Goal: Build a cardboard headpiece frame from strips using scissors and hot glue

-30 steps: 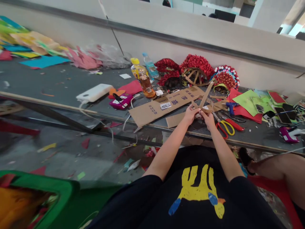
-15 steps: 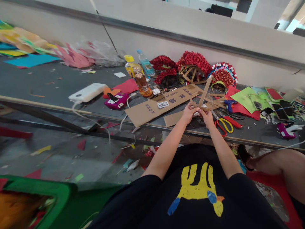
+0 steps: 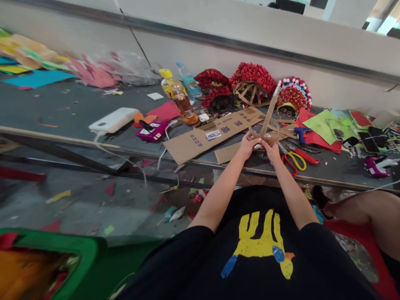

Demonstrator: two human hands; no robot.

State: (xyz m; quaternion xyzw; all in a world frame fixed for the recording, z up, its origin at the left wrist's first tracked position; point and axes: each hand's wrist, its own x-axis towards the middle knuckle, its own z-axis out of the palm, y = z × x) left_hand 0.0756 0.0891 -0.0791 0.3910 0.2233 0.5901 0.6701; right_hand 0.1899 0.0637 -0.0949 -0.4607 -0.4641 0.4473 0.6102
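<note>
Both my left hand [image 3: 248,143] and my right hand [image 3: 270,150] pinch the near end of a cardboard strip [image 3: 269,113], fingers closed and close together. The strip stands up and away from me, and a curved cardboard band loops round its base. Under and beyond my hands lies a long piece of printed cardboard [image 3: 196,141], with a smaller cardboard piece [image 3: 225,154] near my left hand. Just right of my right hand are scissors with red and yellow handles [image 3: 295,160] and a red-handled tool [image 3: 306,156]. A blue glue gun [image 3: 301,134] rests farther back.
Bottles [image 3: 180,100] and red decorated headpieces [image 3: 253,79] stand along the wall. A white power strip [image 3: 114,121] and a purple device [image 3: 152,130] lie left. Coloured paper [image 3: 323,125] and phones are at right. A green bin [image 3: 90,250] stands lower left; a person's leg [image 3: 359,202] shows right.
The upright cardboard strip leans slightly more to the right. My hands keep their grip in nearly the same place, and the whole view has shifted a little.
</note>
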